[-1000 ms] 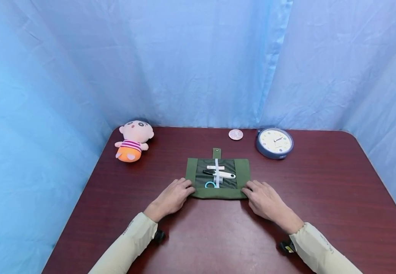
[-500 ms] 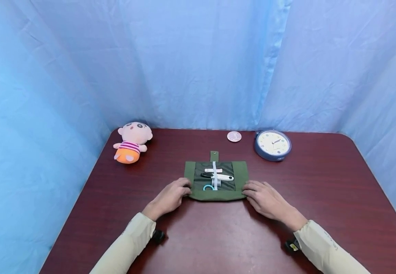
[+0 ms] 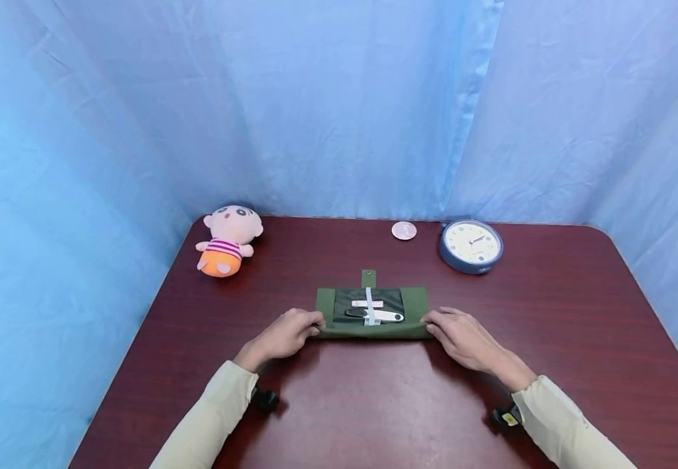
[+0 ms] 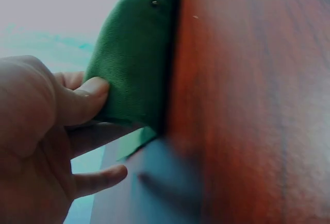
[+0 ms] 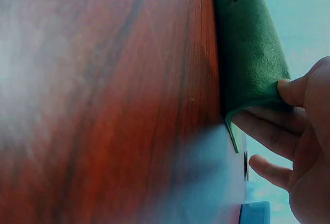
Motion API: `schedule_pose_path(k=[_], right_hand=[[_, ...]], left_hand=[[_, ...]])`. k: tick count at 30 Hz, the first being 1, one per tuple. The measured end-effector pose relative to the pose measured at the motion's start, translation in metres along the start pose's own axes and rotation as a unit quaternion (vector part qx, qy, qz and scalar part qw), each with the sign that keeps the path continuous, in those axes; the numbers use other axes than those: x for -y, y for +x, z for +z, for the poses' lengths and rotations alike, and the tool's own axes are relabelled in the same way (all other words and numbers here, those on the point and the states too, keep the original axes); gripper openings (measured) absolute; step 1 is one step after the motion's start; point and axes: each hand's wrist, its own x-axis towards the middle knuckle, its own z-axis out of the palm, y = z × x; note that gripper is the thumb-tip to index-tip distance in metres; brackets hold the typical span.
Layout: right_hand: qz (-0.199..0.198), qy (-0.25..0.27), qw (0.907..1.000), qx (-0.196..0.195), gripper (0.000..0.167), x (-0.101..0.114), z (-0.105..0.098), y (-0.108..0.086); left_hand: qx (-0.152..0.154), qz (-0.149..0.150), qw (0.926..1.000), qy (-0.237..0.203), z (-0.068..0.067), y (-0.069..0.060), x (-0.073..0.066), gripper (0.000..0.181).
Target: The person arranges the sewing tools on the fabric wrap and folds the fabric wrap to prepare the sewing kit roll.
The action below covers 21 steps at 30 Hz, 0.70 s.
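A green cloth roll-up pouch [image 3: 415, 305] lies spread on the table, its near edge folded up and over. Its snap tab [image 3: 368, 278] points to the far side. My left hand [image 3: 284, 333] pinches the near left corner; in the left wrist view, the thumb [image 4: 94, 91] presses on the green cloth [image 4: 131, 54]. My right hand [image 3: 469, 339] pinches the near right corner, fingers under the cloth [image 5: 252, 54] in the right wrist view. Inside, a white elastic band [image 3: 369, 301] crosses a black-and-white handled tool [image 3: 387, 316] and a small pale strip [image 3: 359, 303].
A plush doll [image 3: 226, 241] lies at the far left of the dark red table [image 3: 362, 404]. Toward the back right are a round pinkish disc [image 3: 404, 230] and a blue alarm clock [image 3: 471, 246]. Blue curtains [image 3: 339, 117] hang behind the table.
The pouch's near edge has been folded farther away from me, covering the turquoise ring that showed earlier. Both hands keep hold of the near corners.
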Motion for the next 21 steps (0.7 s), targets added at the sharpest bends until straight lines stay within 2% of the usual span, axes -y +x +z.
schedule_pose_path(k=[3,6,10,13,17,21], right_hand=[[0.012,0.007,0.9998,-0.017,0.015,0.001,0.0,0.0],[0.034,0.014,0.9991,-0.023,0.012,0.001,0.0,0.004],[0.1,0.041,0.9941,-0.005,0.011,0.0,0.0,0.011],[0.149,0.056,0.9871,0.014,0.015,-0.001,0.001,0.016],[0.181,0.054,0.9818,0.024,0.018,-0.001,0.002,0.021],[0.196,0.047,0.9792,0.02,0.018,0.001,0.002,0.025]], left_hand=[[0.022,-0.02,0.9985,-0.046,-0.006,0.002,0.001,0.007],[0.033,-0.044,0.9931,-0.104,-0.01,0.006,0.006,0.008],[0.042,-0.071,0.9796,-0.183,-0.013,0.014,0.015,0.009],[0.051,-0.079,0.968,-0.233,-0.015,0.02,0.02,0.01],[0.061,-0.096,0.9561,-0.27,-0.017,0.026,0.024,0.012],[0.058,-0.128,0.9509,-0.276,-0.019,0.033,0.026,0.013]])
